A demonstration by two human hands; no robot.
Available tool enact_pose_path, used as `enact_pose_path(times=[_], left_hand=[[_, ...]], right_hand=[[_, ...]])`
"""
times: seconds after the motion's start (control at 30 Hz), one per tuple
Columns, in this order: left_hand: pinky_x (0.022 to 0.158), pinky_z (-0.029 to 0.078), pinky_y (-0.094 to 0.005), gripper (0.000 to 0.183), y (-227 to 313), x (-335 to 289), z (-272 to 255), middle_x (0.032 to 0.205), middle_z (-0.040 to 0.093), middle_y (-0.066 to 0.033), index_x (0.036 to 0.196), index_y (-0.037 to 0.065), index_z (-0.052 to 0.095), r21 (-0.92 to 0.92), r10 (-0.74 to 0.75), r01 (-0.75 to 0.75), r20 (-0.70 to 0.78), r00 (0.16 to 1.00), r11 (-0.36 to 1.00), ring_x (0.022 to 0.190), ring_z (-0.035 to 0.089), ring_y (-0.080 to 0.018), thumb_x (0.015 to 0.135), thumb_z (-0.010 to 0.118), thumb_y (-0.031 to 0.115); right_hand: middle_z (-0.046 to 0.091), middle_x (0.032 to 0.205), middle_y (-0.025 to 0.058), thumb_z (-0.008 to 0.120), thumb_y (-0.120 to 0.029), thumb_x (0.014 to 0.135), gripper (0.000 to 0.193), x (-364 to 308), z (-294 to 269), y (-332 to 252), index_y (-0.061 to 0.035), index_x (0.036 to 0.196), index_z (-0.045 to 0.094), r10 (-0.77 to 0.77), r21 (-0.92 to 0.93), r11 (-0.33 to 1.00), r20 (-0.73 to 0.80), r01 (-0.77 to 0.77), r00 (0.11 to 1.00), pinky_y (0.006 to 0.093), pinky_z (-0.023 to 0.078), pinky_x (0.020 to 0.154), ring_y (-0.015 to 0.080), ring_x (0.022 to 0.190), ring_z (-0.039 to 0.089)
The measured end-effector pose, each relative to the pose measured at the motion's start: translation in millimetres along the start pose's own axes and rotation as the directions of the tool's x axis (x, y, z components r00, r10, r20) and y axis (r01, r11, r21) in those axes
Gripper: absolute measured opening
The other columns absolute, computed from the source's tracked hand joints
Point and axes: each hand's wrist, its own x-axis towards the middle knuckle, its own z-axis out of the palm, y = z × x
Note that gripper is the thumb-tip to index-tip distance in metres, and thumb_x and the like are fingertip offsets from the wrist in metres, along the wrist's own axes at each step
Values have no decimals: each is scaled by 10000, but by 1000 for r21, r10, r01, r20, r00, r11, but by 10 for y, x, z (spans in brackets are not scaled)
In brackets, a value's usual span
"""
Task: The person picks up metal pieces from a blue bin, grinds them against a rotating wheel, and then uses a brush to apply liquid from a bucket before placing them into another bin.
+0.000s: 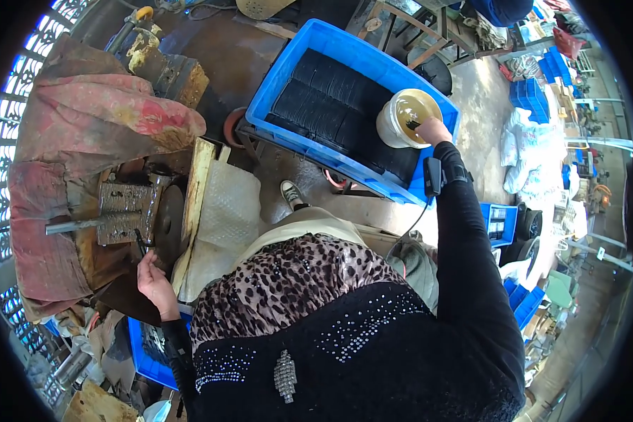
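My right hand reaches over the rim of a white bucket. Its fingers are closed on a small black piece at the yellowish-brown liquid inside; the piece's full shape is hidden. The bucket stands on tightly packed rows of thin black pieces in a blue crate. At lower left, my left hand is raised beside a dark round wheel of a machine. Its fingers are curled together near a thin dark thing, and what they hold is unclear.
A stained red cloth drapes over the machine, with a metal rod jutting out. A wooden board and a bubble-textured sheet lie between machine and me. Another blue crate is at lower left. White bags stand at right.
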Motion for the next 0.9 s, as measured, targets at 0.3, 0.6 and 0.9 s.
enact_pose_path(times=[0.3, 0.6, 0.9], left_hand=[[586, 398, -207, 265, 2, 7, 19, 986, 671, -25, 1159, 11, 649, -27, 16, -17, -8, 1000, 999, 655, 452, -53, 980, 454, 10], [587, 412, -207, 272, 63, -14, 24, 986, 678, -30, 1150, 11, 657, -20, -3, 3, -34, 999, 1000, 653, 466, -53, 968, 455, 1], [549, 434, -242, 294, 185, -44, 43, 936, 678, -71, 1117, 4, 670, 26, 2, 1, -110, 994, 1000, 600, 492, -91, 923, 457, -50]], right_hand=[[698, 816, 135, 643, -274, 863, 314, -556, -424, -315, 28, 922, 704, 80, 687, 723, -193, 76, 978, 371, 524, 656, 272, 670, 660], [701, 925, 191, 605, -214, 858, 286, -357, -120, -1489, 9, 1004, 709, -252, 164, 958, 84, 236, 964, 422, 529, 781, 336, 869, 680], [677, 1027, 257, 550, -159, 829, 271, -154, -209, -1744, 4, 959, 722, -317, -83, 926, 355, 368, 879, 470, 511, 892, 409, 1031, 645]])
